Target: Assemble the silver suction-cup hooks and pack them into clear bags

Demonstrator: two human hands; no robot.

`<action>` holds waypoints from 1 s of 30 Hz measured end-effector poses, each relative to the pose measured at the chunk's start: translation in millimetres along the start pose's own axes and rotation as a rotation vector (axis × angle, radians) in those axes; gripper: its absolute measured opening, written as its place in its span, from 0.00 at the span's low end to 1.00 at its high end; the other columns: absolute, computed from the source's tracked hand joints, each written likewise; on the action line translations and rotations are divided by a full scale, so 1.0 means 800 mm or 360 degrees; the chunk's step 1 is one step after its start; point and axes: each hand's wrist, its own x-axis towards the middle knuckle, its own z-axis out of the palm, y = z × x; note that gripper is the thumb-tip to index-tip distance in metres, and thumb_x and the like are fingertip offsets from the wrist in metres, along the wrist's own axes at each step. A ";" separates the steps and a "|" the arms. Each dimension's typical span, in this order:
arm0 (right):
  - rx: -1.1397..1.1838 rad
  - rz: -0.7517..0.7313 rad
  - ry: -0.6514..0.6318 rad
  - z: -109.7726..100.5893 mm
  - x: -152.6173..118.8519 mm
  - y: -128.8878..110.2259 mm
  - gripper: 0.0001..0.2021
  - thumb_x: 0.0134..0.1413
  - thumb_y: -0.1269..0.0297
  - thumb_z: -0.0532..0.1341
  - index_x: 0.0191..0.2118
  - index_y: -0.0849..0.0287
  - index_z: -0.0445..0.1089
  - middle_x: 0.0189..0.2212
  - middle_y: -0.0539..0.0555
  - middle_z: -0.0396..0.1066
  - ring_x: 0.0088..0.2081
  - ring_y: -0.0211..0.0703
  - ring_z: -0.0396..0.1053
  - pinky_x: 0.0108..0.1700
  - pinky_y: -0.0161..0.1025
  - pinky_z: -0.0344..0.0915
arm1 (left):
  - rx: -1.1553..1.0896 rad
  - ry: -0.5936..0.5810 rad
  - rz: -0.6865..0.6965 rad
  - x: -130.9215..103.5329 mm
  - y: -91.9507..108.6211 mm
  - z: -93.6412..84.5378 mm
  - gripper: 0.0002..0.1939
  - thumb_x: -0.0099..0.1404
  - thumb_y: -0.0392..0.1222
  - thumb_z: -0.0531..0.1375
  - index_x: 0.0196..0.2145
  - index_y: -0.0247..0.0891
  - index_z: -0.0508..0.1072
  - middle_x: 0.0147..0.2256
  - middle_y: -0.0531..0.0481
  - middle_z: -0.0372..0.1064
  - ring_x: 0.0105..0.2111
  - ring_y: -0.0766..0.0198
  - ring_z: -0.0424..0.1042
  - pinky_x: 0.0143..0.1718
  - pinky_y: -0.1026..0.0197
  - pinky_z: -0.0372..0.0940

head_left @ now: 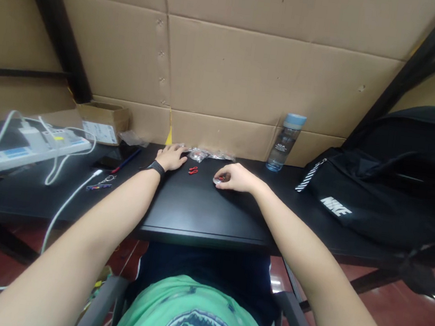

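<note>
Red bits — perhaps bagged — in right hand (235,177).

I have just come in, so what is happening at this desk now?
At a black desk, a person's right hand is pinching a little item with red in it, too small to identify. The left hand lies palm down, its fingers beside clear plastic packets; whether they touch is unclear. Small red pieces lie on the desk between the hands.
</note>
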 end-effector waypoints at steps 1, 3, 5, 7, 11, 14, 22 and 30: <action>0.0001 0.0001 0.0001 0.000 0.000 0.000 0.14 0.49 0.63 0.72 0.44 0.56 0.83 0.40 0.53 0.83 0.39 0.44 0.77 0.43 0.34 0.67 | 0.0000 0.0008 -0.0020 0.000 0.000 0.000 0.31 0.73 0.60 0.48 0.70 0.53 0.58 0.73 0.46 0.49 0.71 0.43 0.51 0.66 0.37 0.53; 0.0003 0.0001 0.0001 0.000 0.000 0.000 0.14 0.49 0.63 0.72 0.44 0.56 0.83 0.40 0.53 0.83 0.38 0.44 0.77 0.43 0.34 0.68 | 0.0009 0.0030 -0.0090 -0.002 -0.001 -0.001 0.33 0.72 0.61 0.49 0.70 0.51 0.58 0.73 0.43 0.50 0.70 0.39 0.51 0.65 0.35 0.53; 0.0007 -0.0002 -0.0001 0.000 0.000 0.000 0.14 0.49 0.63 0.72 0.43 0.57 0.83 0.40 0.53 0.83 0.39 0.44 0.77 0.43 0.34 0.68 | 0.0038 0.0090 -0.0208 -0.004 -0.004 -0.005 0.36 0.70 0.61 0.52 0.70 0.45 0.58 0.72 0.38 0.50 0.70 0.34 0.48 0.65 0.31 0.50; 0.0012 -0.0006 0.0000 0.000 0.000 0.000 0.13 0.49 0.64 0.72 0.43 0.56 0.83 0.41 0.53 0.83 0.39 0.44 0.78 0.43 0.34 0.68 | 0.0081 0.0198 -0.0334 -0.008 -0.010 -0.012 0.36 0.69 0.58 0.53 0.70 0.38 0.59 0.72 0.33 0.47 0.71 0.31 0.42 0.66 0.27 0.44; 0.0018 -0.0017 0.0002 0.000 0.000 -0.001 0.13 0.49 0.64 0.72 0.43 0.56 0.83 0.40 0.53 0.83 0.39 0.44 0.78 0.43 0.34 0.68 | 0.0116 0.0401 -0.0547 -0.012 -0.031 -0.026 0.34 0.70 0.54 0.53 0.69 0.37 0.58 0.74 0.34 0.42 0.73 0.35 0.39 0.67 0.32 0.43; 0.0013 -0.0023 -0.0001 0.000 0.000 -0.001 0.13 0.49 0.63 0.72 0.43 0.56 0.83 0.40 0.53 0.83 0.39 0.44 0.78 0.43 0.34 0.67 | 0.0072 0.0305 -0.0691 -0.011 -0.050 -0.026 0.37 0.66 0.58 0.56 0.68 0.39 0.61 0.72 0.33 0.47 0.71 0.33 0.47 0.65 0.34 0.51; 0.0009 -0.0027 -0.0015 -0.001 -0.001 -0.002 0.13 0.50 0.64 0.71 0.43 0.56 0.83 0.40 0.52 0.83 0.39 0.44 0.77 0.43 0.34 0.67 | 0.0039 0.0160 -0.0844 -0.006 -0.074 -0.026 0.38 0.63 0.61 0.57 0.65 0.36 0.65 0.66 0.27 0.58 0.64 0.32 0.59 0.59 0.37 0.60; 0.0013 -0.0023 -0.0012 -0.001 -0.001 -0.003 0.13 0.49 0.64 0.72 0.43 0.56 0.83 0.39 0.52 0.82 0.38 0.44 0.77 0.42 0.34 0.67 | 0.0040 0.0120 -0.0835 -0.005 -0.077 -0.035 0.33 0.62 0.59 0.58 0.57 0.34 0.75 0.60 0.28 0.68 0.62 0.30 0.62 0.59 0.34 0.58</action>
